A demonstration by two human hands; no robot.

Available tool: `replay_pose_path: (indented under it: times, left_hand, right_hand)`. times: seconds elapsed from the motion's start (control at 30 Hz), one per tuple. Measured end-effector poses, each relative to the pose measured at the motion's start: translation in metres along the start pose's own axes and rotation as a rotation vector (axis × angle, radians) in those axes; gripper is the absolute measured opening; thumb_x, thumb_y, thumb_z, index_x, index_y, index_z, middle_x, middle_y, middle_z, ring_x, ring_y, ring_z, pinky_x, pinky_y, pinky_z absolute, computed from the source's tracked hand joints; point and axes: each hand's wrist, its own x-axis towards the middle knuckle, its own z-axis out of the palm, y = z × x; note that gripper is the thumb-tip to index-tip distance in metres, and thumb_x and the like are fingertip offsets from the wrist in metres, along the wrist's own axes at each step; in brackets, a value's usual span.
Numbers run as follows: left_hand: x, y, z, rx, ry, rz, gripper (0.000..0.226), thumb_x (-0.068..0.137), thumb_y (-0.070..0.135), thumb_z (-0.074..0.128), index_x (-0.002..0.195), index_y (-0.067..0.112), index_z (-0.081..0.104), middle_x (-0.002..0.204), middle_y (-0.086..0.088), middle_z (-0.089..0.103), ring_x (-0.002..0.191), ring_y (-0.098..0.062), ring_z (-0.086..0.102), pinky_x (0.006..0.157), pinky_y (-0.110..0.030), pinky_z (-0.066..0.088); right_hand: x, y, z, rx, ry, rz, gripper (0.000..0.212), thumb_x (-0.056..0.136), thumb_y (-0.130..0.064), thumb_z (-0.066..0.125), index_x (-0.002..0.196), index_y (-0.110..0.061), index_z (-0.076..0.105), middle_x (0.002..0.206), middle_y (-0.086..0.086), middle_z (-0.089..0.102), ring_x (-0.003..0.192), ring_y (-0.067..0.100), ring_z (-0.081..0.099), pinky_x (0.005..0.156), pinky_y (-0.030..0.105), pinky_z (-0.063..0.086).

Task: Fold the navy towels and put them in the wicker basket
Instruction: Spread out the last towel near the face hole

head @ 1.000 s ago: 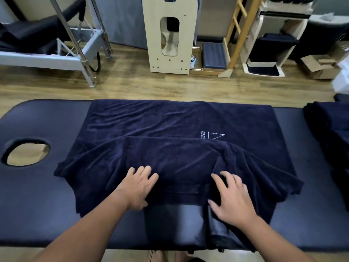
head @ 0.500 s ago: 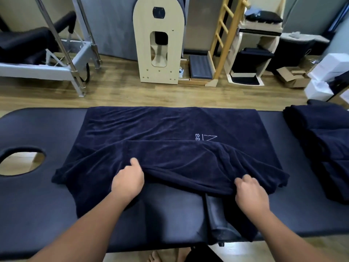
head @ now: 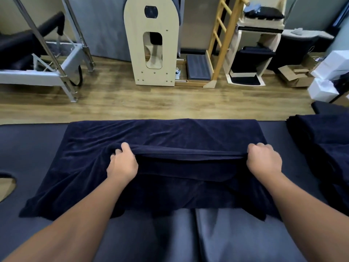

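Observation:
A navy towel [head: 162, 135] lies spread across the dark massage table [head: 28, 140]. My left hand [head: 122, 163] grips the towel's near edge left of centre, fingers curled round the hem. My right hand [head: 264, 159] grips the same edge further right. The edge is pulled taut between both hands and lifted over the middle of the towel, so a fold runs across it. More navy towels [head: 324, 140] lie heaped at the table's right end. No wicker basket is in view.
The table's face hole [head: 5, 184] is at the left edge. Beyond the table is wooden floor [head: 151, 99] with a metal-framed bench [head: 47, 72], a pale wooden arch unit [head: 151, 44], a ladder frame [head: 221, 40], a cardboard box [head: 294, 76] and white boxes [head: 328, 80].
Both hands went from lying flat on the towel to gripping its near edge, then carried that edge away from me over the towel, covering the white logo.

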Motion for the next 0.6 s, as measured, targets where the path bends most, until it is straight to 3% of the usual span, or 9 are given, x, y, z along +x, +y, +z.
replay_pose_path:
  times: [0.07, 0.17, 0.23, 0.3, 0.37, 0.43, 0.53, 0.6]
  left_hand:
    - [0.029, 0.013, 0.000, 0.035, 0.009, -0.016, 0.016, 0.104, 0.024, 0.041, 0.116, 0.018, 0.032, 0.132, -0.016, 0.047, 0.129, -0.039, 0.039, 0.092, -0.065, 0.043]
    - [0.071, 0.031, -0.006, 0.044, 0.071, -0.003, 0.027, 0.106, 0.030, 0.038, 0.132, 0.025, 0.032, 0.151, -0.014, 0.035, 0.145, -0.037, 0.022, 0.102, -0.072, 0.031]
    - [0.090, 0.042, -0.006, -0.013, 0.059, -0.032, 0.058, 0.105, 0.037, 0.044, 0.153, 0.031, 0.012, 0.165, -0.011, 0.012, 0.153, -0.034, 0.007, 0.110, -0.071, 0.024]
    - [0.091, 0.051, -0.002, -0.015, 0.010, -0.035, 0.094, 0.098, 0.041, 0.058, 0.156, 0.036, -0.015, 0.169, -0.009, -0.006, 0.155, -0.032, -0.003, 0.115, -0.066, 0.021]
    - [0.080, 0.059, 0.011, 0.087, -0.054, 0.021, 0.113, 0.092, 0.044, 0.068, 0.153, 0.038, -0.027, 0.167, -0.012, -0.019, 0.155, -0.034, -0.006, 0.119, -0.062, 0.019]
    - [0.059, 0.069, 0.029, 0.227, -0.140, 0.167, 0.114, 0.090, 0.052, 0.067, 0.155, 0.036, -0.025, 0.166, -0.015, -0.022, 0.155, -0.033, -0.007, 0.121, -0.062, 0.017]
    - [0.027, 0.086, 0.060, 0.328, -0.382, 0.371, 0.109, 0.080, 0.075, 0.062, 0.155, 0.048, -0.013, 0.167, -0.003, -0.022, 0.154, -0.032, -0.015, 0.115, -0.073, 0.012]
    - [0.014, 0.090, 0.076, 0.375, -0.497, 0.373, 0.120, 0.070, 0.083, 0.064, 0.149, 0.056, -0.022, 0.160, -0.002, -0.038, 0.149, -0.040, -0.028, 0.109, -0.079, 0.009]
  right_hand:
    - [0.039, -0.004, -0.003, -0.018, 0.028, -0.042, 0.015, 0.082, -0.005, 0.056, 0.092, -0.014, 0.063, 0.081, 0.003, 0.053, 0.081, 0.028, 0.051, 0.064, 0.034, 0.034]
    - [0.102, -0.013, -0.006, 0.025, 0.098, -0.023, 0.017, 0.084, -0.006, 0.056, 0.097, -0.012, 0.065, 0.094, 0.010, 0.063, 0.093, 0.035, 0.057, 0.070, 0.037, 0.035]
    - [0.140, -0.024, -0.008, 0.132, 0.185, 0.037, 0.018, 0.083, -0.007, 0.059, 0.099, -0.009, 0.066, 0.099, 0.016, 0.062, 0.096, 0.038, 0.055, 0.074, 0.041, 0.037]
    - [0.159, -0.041, -0.005, 0.229, 0.236, 0.092, 0.019, 0.084, -0.013, 0.066, 0.102, -0.008, 0.065, 0.104, 0.019, 0.057, 0.099, 0.040, 0.051, 0.077, 0.045, 0.039]
    - [0.159, -0.058, 0.004, 0.260, 0.200, 0.088, 0.031, 0.087, -0.031, 0.070, 0.108, -0.010, 0.062, 0.111, 0.020, 0.054, 0.104, 0.040, 0.049, 0.081, 0.047, 0.042]
    - [0.139, -0.073, 0.021, 0.245, 0.078, 0.026, 0.042, 0.089, -0.045, 0.065, 0.115, -0.013, 0.061, 0.118, 0.017, 0.055, 0.110, 0.039, 0.050, 0.086, 0.049, 0.044]
    - [0.090, -0.083, 0.057, 0.216, -0.040, -0.112, 0.043, 0.091, -0.051, 0.058, 0.121, -0.021, 0.058, 0.124, 0.008, 0.054, 0.113, 0.032, 0.049, 0.086, 0.049, 0.046]
    - [0.053, -0.082, 0.076, 0.230, -0.022, -0.183, 0.043, 0.090, -0.047, 0.061, 0.123, -0.020, 0.059, 0.126, 0.007, 0.054, 0.111, 0.033, 0.051, 0.085, 0.050, 0.047]
